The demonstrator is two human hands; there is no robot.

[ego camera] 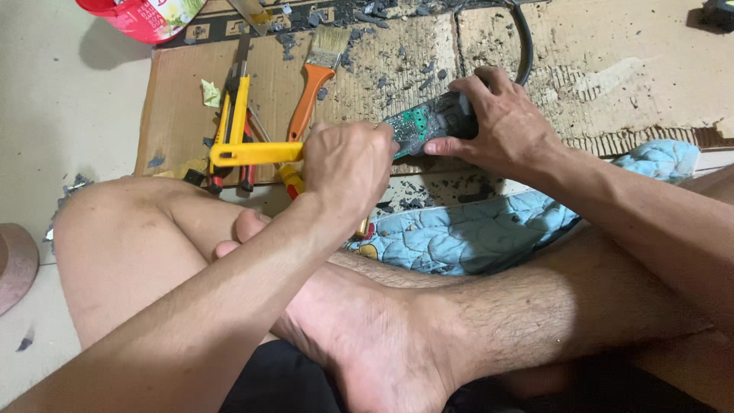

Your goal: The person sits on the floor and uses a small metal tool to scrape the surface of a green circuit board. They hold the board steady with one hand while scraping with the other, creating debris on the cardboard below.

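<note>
My left hand (348, 164) is closed around a yellow-handled tool (256, 154) whose handle sticks out to the left; its working end is hidden by my fingers, next to a green circuit board (413, 126). The board sits in a dark casing (447, 118), which my right hand (501, 126) grips from above and presses onto the cardboard sheet (183, 84). Both hands meet over the board, above my crossed legs.
On the cardboard lie a yellow utility knife (235, 107), an orange-handled paintbrush (315, 76), a red-and-yellow screwdriver handle (291, 180), dark debris and a black cable (524, 46). A red bucket (141, 17) stands top left. A blue quilted cloth (474, 229) lies by my legs.
</note>
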